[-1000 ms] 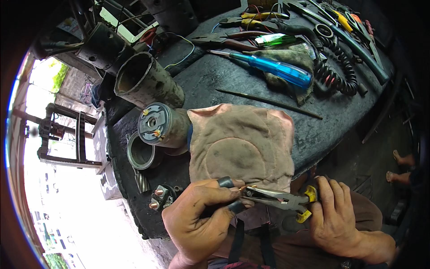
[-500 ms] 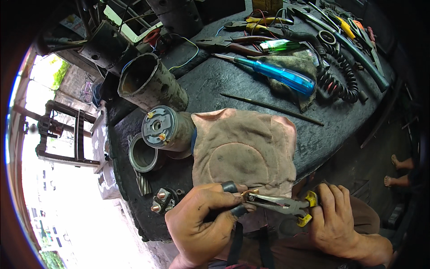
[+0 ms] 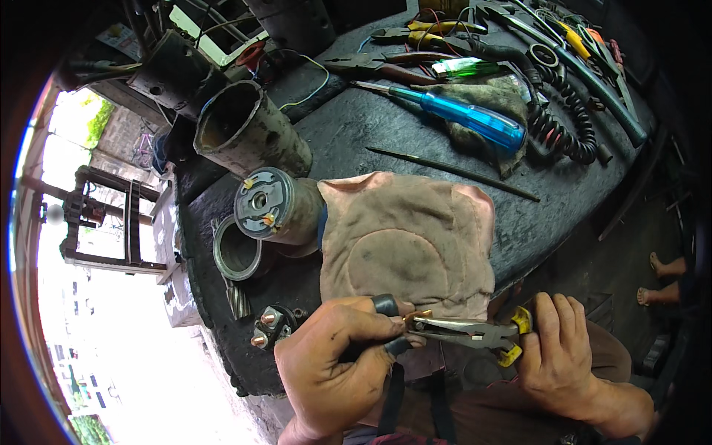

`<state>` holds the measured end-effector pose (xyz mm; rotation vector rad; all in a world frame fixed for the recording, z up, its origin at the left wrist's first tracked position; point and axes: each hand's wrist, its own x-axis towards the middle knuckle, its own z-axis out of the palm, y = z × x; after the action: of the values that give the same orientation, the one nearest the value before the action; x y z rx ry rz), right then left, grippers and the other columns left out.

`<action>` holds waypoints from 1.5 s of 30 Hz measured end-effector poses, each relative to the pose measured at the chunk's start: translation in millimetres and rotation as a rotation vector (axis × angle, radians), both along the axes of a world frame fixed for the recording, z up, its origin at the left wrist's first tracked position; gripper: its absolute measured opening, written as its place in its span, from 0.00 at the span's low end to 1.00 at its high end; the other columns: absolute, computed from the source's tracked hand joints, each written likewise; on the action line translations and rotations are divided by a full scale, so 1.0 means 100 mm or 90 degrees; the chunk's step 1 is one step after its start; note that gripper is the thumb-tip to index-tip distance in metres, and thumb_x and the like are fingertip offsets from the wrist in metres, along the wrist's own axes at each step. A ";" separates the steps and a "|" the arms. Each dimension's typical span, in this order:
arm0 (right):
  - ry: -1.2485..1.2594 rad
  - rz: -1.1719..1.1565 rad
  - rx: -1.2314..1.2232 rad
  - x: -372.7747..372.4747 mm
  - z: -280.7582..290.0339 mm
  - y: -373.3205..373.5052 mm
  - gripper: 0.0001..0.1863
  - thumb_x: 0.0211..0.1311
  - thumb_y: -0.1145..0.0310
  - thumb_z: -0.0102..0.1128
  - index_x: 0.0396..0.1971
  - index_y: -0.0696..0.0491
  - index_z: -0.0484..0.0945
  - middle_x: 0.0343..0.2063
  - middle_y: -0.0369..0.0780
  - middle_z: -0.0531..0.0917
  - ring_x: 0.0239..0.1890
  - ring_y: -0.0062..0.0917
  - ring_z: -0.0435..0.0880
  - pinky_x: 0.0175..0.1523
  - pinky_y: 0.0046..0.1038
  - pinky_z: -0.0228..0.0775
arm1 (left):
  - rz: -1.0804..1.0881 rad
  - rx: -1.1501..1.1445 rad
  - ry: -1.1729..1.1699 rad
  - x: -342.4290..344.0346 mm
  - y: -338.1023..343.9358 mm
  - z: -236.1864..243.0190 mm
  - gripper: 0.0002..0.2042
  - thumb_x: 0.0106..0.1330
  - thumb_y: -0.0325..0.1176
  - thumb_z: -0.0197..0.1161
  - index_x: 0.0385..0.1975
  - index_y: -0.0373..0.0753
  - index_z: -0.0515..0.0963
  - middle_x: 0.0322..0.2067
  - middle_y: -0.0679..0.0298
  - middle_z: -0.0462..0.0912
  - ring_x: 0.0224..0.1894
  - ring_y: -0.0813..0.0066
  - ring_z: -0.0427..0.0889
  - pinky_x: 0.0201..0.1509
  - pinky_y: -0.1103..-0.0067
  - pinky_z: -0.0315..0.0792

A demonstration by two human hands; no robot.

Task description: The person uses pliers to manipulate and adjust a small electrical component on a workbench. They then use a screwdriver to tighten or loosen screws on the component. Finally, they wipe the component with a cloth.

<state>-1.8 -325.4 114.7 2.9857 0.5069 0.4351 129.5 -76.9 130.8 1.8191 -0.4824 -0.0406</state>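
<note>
My right hand (image 3: 556, 345) is closed around the yellow handles of a pair of needle-nose pliers (image 3: 475, 334). The jaws point left and meet a small copper-coloured piece (image 3: 417, 315). Between thumb and forefinger, my left hand (image 3: 341, 356) pinches that piece; dark tape wraps both of these fingers. The piece's far end is hidden by the fingertips. Just beyond the hands lies a pinkish-brown cloth (image 3: 400, 259), spread over the bench edge. Left of my left hand sits a small black part with copper studs (image 3: 268, 326).
A metal cylinder with a slotted end (image 3: 285, 211), a ring (image 3: 236, 252) and an open tube (image 3: 256, 133) stand on the left of the dark bench (image 3: 334, 141). A blue screwdriver (image 3: 460, 115), a thin rod (image 3: 452, 173) and several pliers lie farther back. Another person's feet (image 3: 653, 282) show at right.
The pliers have turned slightly, and their jaws now lie closer to level against the copper-coloured piece. Both hands keep their hold with barely any shift.
</note>
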 end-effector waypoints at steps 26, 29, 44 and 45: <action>0.035 -0.018 0.018 -0.01 -0.03 0.11 0.12 0.53 0.69 0.62 0.30 0.64 0.76 0.49 0.64 0.79 0.45 0.52 0.80 0.48 0.54 0.75 | -0.020 -0.005 -0.028 -0.01 0.01 -0.01 0.14 0.49 0.03 0.71 0.30 0.28 0.80 0.40 0.47 0.90 0.40 0.65 0.93 0.45 0.74 0.90; 0.025 -0.019 0.015 0.01 -0.04 0.10 0.11 0.53 0.70 0.62 0.29 0.65 0.76 0.49 0.64 0.79 0.44 0.52 0.80 0.47 0.54 0.76 | -0.012 -0.003 -0.018 -0.01 0.02 -0.02 0.14 0.48 0.03 0.72 0.29 0.28 0.80 0.40 0.46 0.90 0.40 0.65 0.93 0.44 0.73 0.90; -0.030 -0.015 0.039 0.03 -0.13 0.07 0.10 0.54 0.69 0.63 0.27 0.61 0.74 0.47 0.60 0.80 0.41 0.47 0.80 0.44 0.47 0.75 | -0.027 -0.052 0.086 -0.04 0.02 0.05 0.14 0.55 0.07 0.74 0.35 0.29 0.79 0.44 0.46 0.90 0.45 0.64 0.93 0.50 0.73 0.88; -0.032 -0.020 0.029 0.02 -0.11 0.08 0.10 0.54 0.69 0.63 0.27 0.60 0.74 0.48 0.60 0.80 0.41 0.46 0.80 0.43 0.46 0.75 | -0.031 -0.062 0.117 -0.04 0.02 0.07 0.14 0.56 0.07 0.73 0.36 0.29 0.78 0.45 0.45 0.90 0.46 0.64 0.92 0.51 0.72 0.88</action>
<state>0.6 -317.1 103.4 3.0133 0.4519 0.5253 125.7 -74.8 137.5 1.6897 -0.3911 -0.2129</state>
